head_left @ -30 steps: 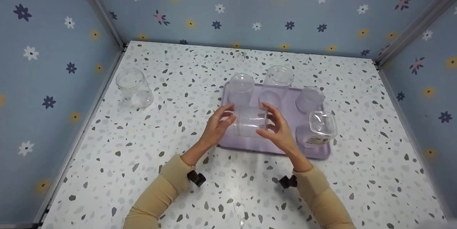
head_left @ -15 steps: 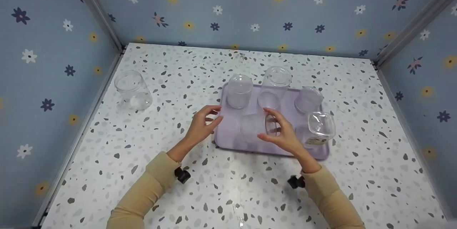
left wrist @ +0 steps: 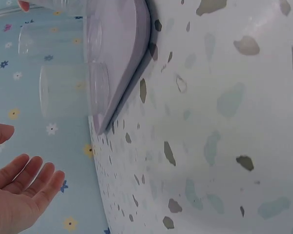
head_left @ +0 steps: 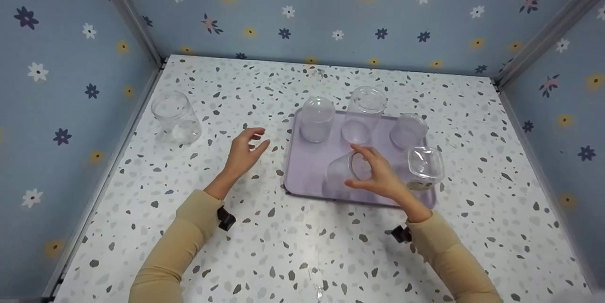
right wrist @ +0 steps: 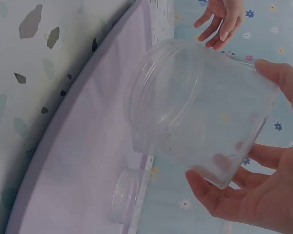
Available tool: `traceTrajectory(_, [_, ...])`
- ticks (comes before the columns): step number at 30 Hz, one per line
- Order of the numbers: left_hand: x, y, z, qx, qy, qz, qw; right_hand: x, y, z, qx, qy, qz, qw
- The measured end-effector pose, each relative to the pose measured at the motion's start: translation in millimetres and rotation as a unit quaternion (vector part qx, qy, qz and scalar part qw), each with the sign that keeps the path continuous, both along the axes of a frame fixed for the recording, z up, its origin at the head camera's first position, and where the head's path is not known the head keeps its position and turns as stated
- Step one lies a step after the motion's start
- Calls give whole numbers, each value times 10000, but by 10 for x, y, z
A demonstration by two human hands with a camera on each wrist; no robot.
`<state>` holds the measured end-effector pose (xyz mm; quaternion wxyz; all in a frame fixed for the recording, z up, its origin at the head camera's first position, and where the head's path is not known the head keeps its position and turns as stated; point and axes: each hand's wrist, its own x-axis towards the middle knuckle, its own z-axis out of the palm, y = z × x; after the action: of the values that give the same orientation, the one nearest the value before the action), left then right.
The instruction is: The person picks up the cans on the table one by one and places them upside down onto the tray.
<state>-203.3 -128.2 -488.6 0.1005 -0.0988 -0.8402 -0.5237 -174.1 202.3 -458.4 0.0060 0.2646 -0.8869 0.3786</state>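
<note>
In my right hand point(head_left: 380, 177) a clear plastic jar point(head_left: 338, 175) is gripped by its base end, fingers and thumb spread around it. The jar hangs tilted over the front of the lilac tray point(head_left: 302, 166). Its threaded mouth point(right wrist: 158, 83) points down toward the tray in the right wrist view. My left hand point(head_left: 243, 154) hovers left of the tray, fingers loosely bent, holding nothing. The left wrist view shows that hand point(left wrist: 19, 195) with its fingers apart from the thumb.
Along the tray's back stand clear jars: one at left point(head_left: 317, 125), a taller one in the middle point(head_left: 366, 107), a short one at right point(head_left: 410, 132). A square labelled jar point(head_left: 425, 170) stands front right. Another jar point(head_left: 178, 118) stands on the speckled table's left.
Both hands held the jar sideways at first. The left hand let go and moved left off the tray. The right hand shifted slightly right and tilted the jar mouth-down.
</note>
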Motion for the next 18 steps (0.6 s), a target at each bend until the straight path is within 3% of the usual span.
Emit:
traceTrajectory(10, [-168, -301, 91, -764, -194, 509, 9956, -61, 23, 21, 999, -246, -33, 9947])
traceTrajectory(18, [-291, -486, 221, -1301, -275, 693, 9887, -126, 25, 66, 1536, -476, -40, 9870])
